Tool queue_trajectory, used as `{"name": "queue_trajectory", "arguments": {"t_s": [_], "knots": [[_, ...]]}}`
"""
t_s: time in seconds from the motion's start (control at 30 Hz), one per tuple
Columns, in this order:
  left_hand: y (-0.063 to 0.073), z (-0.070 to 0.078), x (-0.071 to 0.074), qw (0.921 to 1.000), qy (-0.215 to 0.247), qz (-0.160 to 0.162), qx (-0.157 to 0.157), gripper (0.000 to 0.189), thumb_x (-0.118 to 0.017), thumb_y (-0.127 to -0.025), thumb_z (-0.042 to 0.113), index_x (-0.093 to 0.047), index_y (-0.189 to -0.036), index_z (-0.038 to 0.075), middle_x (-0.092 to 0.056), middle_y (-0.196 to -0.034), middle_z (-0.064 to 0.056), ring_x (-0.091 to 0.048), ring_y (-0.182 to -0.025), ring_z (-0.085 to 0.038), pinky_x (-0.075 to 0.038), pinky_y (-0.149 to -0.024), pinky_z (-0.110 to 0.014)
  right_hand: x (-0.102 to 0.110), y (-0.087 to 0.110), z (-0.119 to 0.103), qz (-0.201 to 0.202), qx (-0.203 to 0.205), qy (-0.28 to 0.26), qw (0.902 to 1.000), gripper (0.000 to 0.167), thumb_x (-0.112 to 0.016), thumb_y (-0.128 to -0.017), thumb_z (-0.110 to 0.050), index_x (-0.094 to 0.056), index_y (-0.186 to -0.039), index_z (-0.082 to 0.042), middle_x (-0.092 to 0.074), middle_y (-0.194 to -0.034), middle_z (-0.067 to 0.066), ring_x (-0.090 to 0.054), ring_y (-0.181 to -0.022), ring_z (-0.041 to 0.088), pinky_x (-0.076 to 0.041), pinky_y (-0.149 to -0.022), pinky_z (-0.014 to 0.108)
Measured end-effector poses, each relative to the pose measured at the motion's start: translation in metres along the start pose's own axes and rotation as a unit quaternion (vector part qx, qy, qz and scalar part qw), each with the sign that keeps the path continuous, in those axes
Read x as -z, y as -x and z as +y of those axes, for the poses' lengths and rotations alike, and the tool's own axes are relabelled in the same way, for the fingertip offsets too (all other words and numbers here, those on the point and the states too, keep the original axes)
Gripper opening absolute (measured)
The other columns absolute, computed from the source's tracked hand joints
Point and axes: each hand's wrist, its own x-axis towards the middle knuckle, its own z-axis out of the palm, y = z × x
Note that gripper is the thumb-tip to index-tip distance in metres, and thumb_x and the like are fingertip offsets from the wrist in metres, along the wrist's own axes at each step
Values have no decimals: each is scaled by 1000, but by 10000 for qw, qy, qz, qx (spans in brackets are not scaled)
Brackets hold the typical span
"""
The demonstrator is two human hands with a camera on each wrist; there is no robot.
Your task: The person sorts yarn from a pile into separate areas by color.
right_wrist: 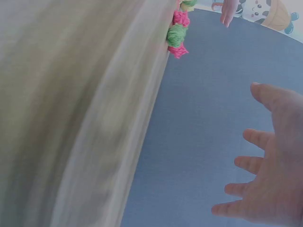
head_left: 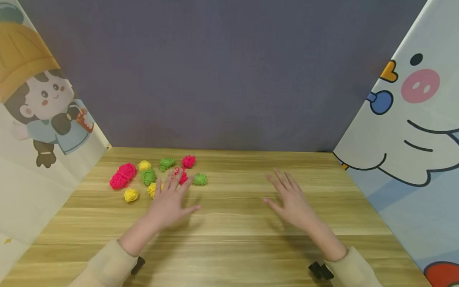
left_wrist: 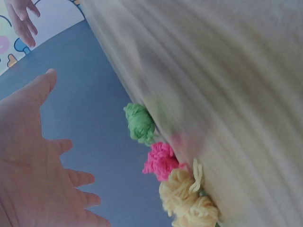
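Several small yarn balls lie at the table's back left. My left hand (head_left: 168, 204) hovers by them, fingers spread and palm down, holding nothing; in the head view it partly covers a yellow yarn ball (head_left: 152, 190) and a pink yarn ball (head_left: 183, 177). Right of its fingertips sits a green yarn ball (head_left: 200, 179). A larger pink yarn bundle (head_left: 123, 176) lies farthest left, near another yellow yarn ball (head_left: 131, 195). Over the right half of the table my right hand (head_left: 292, 202) is also spread, with nothing in its fingers. Both wrist views show the palms bare.
The wooden table (head_left: 229, 247) meets a dark grey panel (head_left: 222, 75) at the back. Printed cartoon panels flank it, a left side panel (head_left: 32, 191) and a right side panel (head_left: 391, 131). Black wrist gear (head_left: 320, 271) shows at the right sleeve.
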Motion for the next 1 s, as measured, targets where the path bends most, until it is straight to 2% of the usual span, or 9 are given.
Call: {"name": "queue_trajectory", "arguments": {"t_s": [0.13,0.33,0.47,0.6,0.87,1.0], "knots": [[-4,-5,6,10000,24,95,-13,93,-47,-77,78,-21,-151,27,-7,-157,-16,3,-143,-40,1,-109,-67,4,-8,-5,163,119,36,9998,72,-64,-86,-45,-35,-146,-18,-19,-156,10,-19,-139,45,-18,-111,62],[-11,-15,16,9998,131,173,-27,94,-50,-77,76,-20,-151,26,-10,-157,-16,1,-142,-43,1,-108,-68,9,-18,-14,153,128,-25,9998,72,-61,-88,-48,-30,-148,-23,-17,-157,8,-18,-141,40,-19,-111,60],[-14,-25,22,9997,138,206,-63,91,-53,-79,72,-22,-151,27,-13,-156,-17,0,-142,-43,1,-107,-70,10,-24,-19,260,181,-237,9992,73,-62,-87,-47,-29,-148,-25,-20,-156,7,-21,-141,37,-25,-108,61],[-17,-36,30,9994,220,228,-140,87,-57,-81,66,-21,-151,28,-15,-156,-17,-1,-142,-44,1,-106,-72,9,-33,-24,469,327,-355,9977,72,-64,-86,-46,-34,-147,-21,-26,-154,9,-26,-139,35,-29,-107,59],[-21,-59,40,9984,312,367,-290,81,-64,-84,51,-30,-148,17,-22,-152,-21,-9,-140,-48,-10,-106,-71,0,-55,-34,549,586,-725,9941,67,-67,-86,-39,-39,-143,-18,-35,-150,8,-33,-136,30,-30,-110,52],[-22,-75,40,9968,497,507,-359,78,-64,-85,49,-30,-148,17,-25,-151,-22,-11,-139,-48,-9,-109,-68,-6,-67,-39,588,686,-923,9916,66,-70,-85,-32,-41,-142,-16,-38,-148,8,-37,-134,30,-31,-109,52]]}}
